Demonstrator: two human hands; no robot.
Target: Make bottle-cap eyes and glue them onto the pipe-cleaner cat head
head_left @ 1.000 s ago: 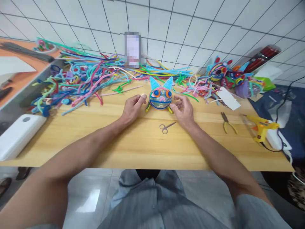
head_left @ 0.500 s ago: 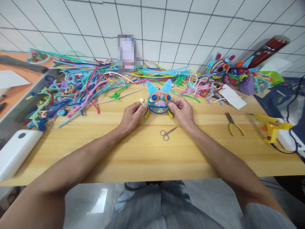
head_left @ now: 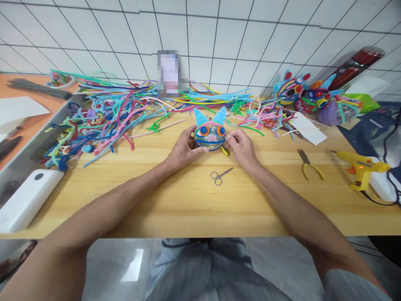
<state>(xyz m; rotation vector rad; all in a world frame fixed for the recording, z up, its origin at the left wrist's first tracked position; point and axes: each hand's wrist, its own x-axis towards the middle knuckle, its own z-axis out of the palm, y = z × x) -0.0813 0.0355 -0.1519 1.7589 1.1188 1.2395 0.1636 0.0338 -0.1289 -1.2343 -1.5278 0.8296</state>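
Note:
A cat-faced pipe-cleaner figure (head_left: 210, 139) with a clear round body, blue ears, orange-and-blue eyes and a pink nose stands upright on the wooden table. My left hand (head_left: 187, 147) is wrapped round its left side, thumb along the lower front. At its right edge, my right hand (head_left: 240, 144) has thumb and fingertips pinched together; whatever they grip there is hidden. A yellow foot (head_left: 224, 151) pokes out below the body on the right. Small scissors (head_left: 221, 176) lie on the table just in front of the figure.
Loose pipe cleaners (head_left: 119, 113) are heaped at the back left, with more (head_left: 266, 113) at the back right. Pliers (head_left: 308, 164) and a yellow glue gun (head_left: 360, 166) lie on the right. A phone (head_left: 169, 74) leans on the wall; a white box (head_left: 31, 200) sits left.
My left hand has gone from pinching the figure's lower left edge to wrapping round its side. My right hand stays at the right edge. The view has shifted slightly.

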